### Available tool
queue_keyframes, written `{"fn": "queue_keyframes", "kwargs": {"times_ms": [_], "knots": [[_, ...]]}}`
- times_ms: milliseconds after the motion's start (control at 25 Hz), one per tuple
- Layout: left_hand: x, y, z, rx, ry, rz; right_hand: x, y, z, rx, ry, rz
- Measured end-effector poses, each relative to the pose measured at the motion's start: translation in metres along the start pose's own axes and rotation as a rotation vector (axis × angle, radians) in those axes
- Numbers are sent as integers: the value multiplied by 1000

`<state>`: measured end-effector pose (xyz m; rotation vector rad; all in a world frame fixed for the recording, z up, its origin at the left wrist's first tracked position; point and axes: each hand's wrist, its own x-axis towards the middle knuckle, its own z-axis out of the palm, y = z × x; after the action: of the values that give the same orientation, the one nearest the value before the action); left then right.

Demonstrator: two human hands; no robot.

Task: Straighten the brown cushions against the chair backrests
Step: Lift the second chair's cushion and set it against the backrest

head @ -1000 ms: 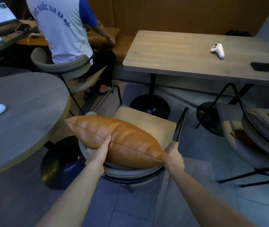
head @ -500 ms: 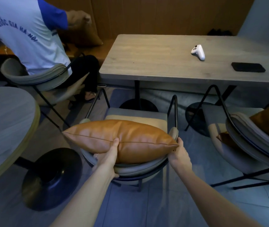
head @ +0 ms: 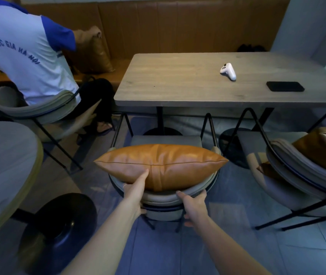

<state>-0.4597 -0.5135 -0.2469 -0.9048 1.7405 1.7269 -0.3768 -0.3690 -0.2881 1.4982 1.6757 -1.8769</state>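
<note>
A brown leather cushion [head: 164,165] lies lengthwise on the curved grey backrest [head: 164,198] of the chair right in front of me, its seam level. My left hand [head: 135,193] pinches the cushion's lower left part, thumb on the leather and fingers under the backrest rim. My right hand [head: 195,202] clasps the backrest rim just below the cushion's right half. A second brown cushion [head: 324,153] leans tilted in the chair on the right [head: 289,175].
The rectangular wooden table [head: 178,86] carries a white controller [head: 228,71] and a black phone [head: 285,86]. A round table [head: 5,161] with a black base [head: 63,221] stands left. A seated person [head: 19,56] handles another cushion [head: 96,56] on the bench.
The chair has swung square to the rectangular table and the cushion has levelled out. My right hand moved from the cushion's right corner to the backrest rim below it.
</note>
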Motion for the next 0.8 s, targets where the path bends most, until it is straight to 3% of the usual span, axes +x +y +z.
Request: {"fn": "queue_keyframes", "kwargs": {"times_ms": [120,400,800], "knots": [[14,17,-42,-15,3,114,-5,2,25,132,27,41],[37,54,-81,97,-213,103,-1,7,55,347,215,-32],[63,77,-94,68,-276,131,-2,10,80,353,254,-83]]}}
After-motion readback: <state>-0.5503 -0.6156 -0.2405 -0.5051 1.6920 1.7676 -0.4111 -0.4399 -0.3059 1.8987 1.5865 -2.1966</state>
